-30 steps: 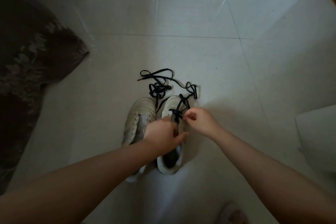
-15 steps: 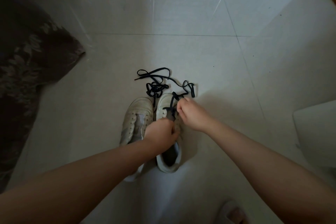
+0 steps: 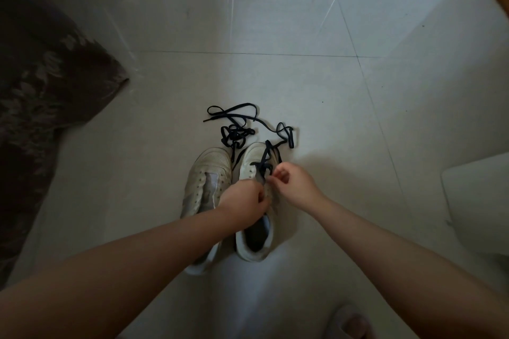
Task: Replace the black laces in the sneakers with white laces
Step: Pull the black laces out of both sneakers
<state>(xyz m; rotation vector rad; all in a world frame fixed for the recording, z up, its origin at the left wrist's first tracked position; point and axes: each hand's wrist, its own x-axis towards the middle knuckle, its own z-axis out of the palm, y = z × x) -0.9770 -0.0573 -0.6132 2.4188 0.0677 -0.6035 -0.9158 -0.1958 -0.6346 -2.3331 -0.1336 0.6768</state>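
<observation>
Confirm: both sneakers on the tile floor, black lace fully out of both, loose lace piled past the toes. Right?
Not quite. Only the left sneaker is fully unlaced. In the head view the right sneaker has black lace threaded through its eyelets nearest the toe, with the right hand working at it. The rest holds: both on the tile floor, loose lace past the toes.

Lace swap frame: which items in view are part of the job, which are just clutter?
In play:
right sneaker, part-unlaced
left sneaker, no laces
black laces on the floor
left hand
right hand

Lying about:
dark patterned fabric
white object, right edge
slipper
</observation>
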